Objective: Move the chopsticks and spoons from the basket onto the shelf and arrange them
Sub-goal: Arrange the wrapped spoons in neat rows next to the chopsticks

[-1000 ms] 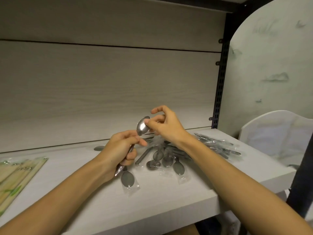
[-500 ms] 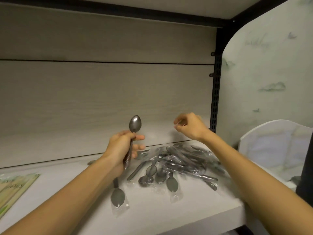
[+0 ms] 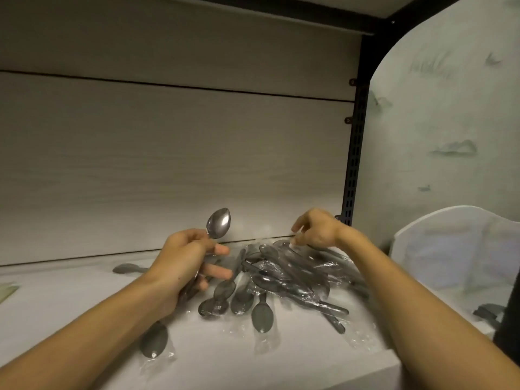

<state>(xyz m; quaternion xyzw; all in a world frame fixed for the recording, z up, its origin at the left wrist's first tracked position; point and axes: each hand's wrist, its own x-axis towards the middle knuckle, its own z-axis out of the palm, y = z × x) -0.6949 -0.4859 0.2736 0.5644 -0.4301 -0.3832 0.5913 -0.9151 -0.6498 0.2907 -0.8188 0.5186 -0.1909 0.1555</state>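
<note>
Spoons [image 3: 270, 280] heap mid-shelf [image 3: 70, 305]; left hand [image 3: 183, 260] grip clamps one upright spoon [image 3: 219, 223], right hand [image 3: 316, 229] loose above.

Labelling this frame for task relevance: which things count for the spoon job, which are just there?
Job:
- left hand, gripping bare spoon
- right hand, over the pile
- wrapped spoons pile
- single wrapped spoon at front
- shelf
- white basket

Just there:
- black upright
- back panel
</note>
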